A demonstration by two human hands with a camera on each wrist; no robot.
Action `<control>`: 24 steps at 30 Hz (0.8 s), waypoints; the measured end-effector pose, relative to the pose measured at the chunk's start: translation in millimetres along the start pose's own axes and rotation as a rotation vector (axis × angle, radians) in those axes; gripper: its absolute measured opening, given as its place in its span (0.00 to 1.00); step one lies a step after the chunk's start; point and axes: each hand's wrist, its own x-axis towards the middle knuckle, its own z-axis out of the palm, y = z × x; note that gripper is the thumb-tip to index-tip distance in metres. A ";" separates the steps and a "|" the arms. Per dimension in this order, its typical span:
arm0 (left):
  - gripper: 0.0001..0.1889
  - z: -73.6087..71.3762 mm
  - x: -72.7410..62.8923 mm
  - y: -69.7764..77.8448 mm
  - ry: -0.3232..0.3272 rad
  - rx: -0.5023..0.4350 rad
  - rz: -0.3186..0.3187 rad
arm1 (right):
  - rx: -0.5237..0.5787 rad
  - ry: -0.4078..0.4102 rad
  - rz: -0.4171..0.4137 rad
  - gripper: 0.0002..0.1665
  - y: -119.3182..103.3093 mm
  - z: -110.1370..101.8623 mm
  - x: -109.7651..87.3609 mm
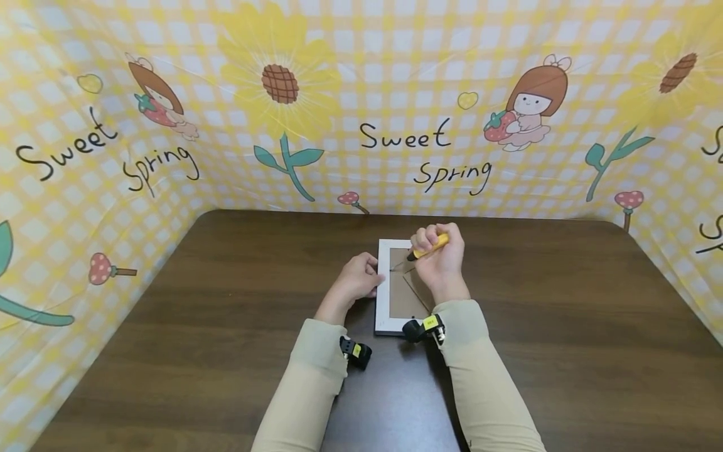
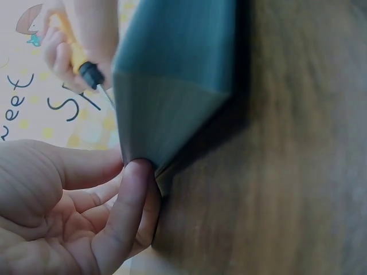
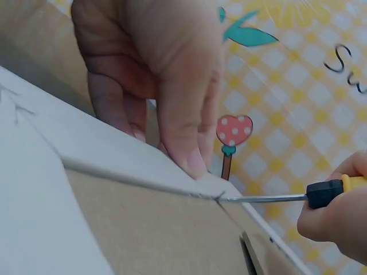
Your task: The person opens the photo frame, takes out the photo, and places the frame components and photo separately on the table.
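A white picture frame (image 1: 383,311) with a brown backing board (image 1: 402,302) lies back side up on the table. My left hand (image 1: 356,277) pinches its left edge, thumb over the white border and fingers against the side, as the left wrist view shows. In my right hand (image 1: 445,267) I grip a screwdriver (image 1: 433,245) with a yellow handle and black collar. The right wrist view has its metal shaft (image 3: 269,199) reaching to the border's inner edge, where the tip meets a small fastening tab (image 3: 220,196). My right hand and wrist hide the frame's right side.
The dark wooden table (image 1: 226,326) extends around the frame on all sides. Behind it and to the sides hangs a yellow checked cloth (image 1: 390,75) with flowers and lettering. Black wrist cameras (image 1: 356,353) sit on both sleeves.
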 end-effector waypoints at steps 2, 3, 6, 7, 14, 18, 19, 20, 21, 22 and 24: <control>0.18 -0.7 -0.6 -0.3 -0.002 0.003 -0.005 | 0.066 0.042 0.013 0.25 -1.1 -3.7 0.1; 0.18 -0.9 -0.9 -0.2 -0.003 0.003 -0.006 | 0.094 0.062 0.017 0.25 -1.3 -5.1 0.2; 0.18 -1.1 -0.9 0.0 -0.002 0.002 -0.007 | 0.139 0.119 0.016 0.26 -1.2 -8.0 0.8; 0.18 -1.1 -0.8 -0.1 -0.001 0.002 -0.008 | 0.162 0.136 0.023 0.26 -1.6 -8.4 0.9; 0.17 -1.5 1.5 -0.5 0.002 0.026 -0.017 | 0.245 0.164 0.045 0.29 -6.8 -8.0 -0.4; 0.19 -1.7 2.0 0.1 0.000 0.036 -0.025 | 0.173 0.064 0.028 0.30 -10.9 -5.4 -2.2; 0.19 -1.9 1.9 0.3 0.000 0.046 -0.026 | 0.154 0.029 0.020 0.31 -12.3 -4.4 -2.9; 0.20 -2.2 1.5 0.7 -0.003 0.055 -0.028 | 0.133 -0.009 0.010 0.31 -14.1 -3.4 -3.5; 0.20 -2.4 0.9 1.4 -0.006 0.068 -0.027 | 0.113 -0.046 0.001 0.31 -16.0 -2.2 -4.4; 0.20 -2.8 0.0 2.2 -0.006 0.095 -0.025 | 0.084 -0.083 -0.007 0.31 -18.3 -0.9 -5.2; 0.21 -3.8 -3.1 4.9 -0.008 0.166 -0.022 | -0.020 -0.132 -0.034 0.31 -23.4 2.5 -7.4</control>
